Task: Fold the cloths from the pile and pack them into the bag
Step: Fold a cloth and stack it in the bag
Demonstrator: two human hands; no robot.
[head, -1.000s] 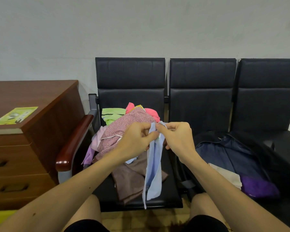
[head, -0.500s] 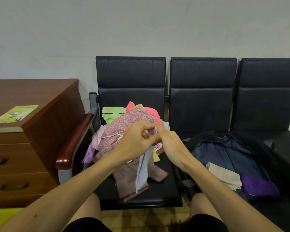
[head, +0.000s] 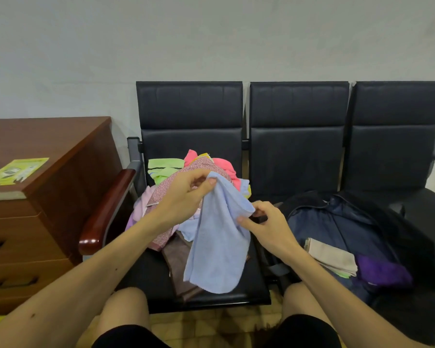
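A second earlier both hands had pinched the light blue cloth (head: 219,237) close together at its top edge, so it hung as a narrow strip. Now they had drawn apart: the left hand (head: 186,194) pinched one corner up at about 11 o'clock of the cloth, and the right hand (head: 266,222) pinched the edge lower at 3 o'clock, so the cloth hung wide and slanted over the front of the bench (head: 236,295). That looked like the opening-out before a fold, so no fold of this piece seemed made yet.

The pile (head: 199,167) of pink, green and patterned cloths lay behind the hands at 12 o'clock on the same seat, with a brown cloth (head: 178,257) under the hanging one. The bag (head: 337,222) lay open at 3 o'clock on the next seat, holding a folded beige cloth (head: 329,257) and a purple cloth (head: 382,272). A wooden cabinet (head: 48,197) stood at 9 o'clock. Nothing blocked the way to the bag.
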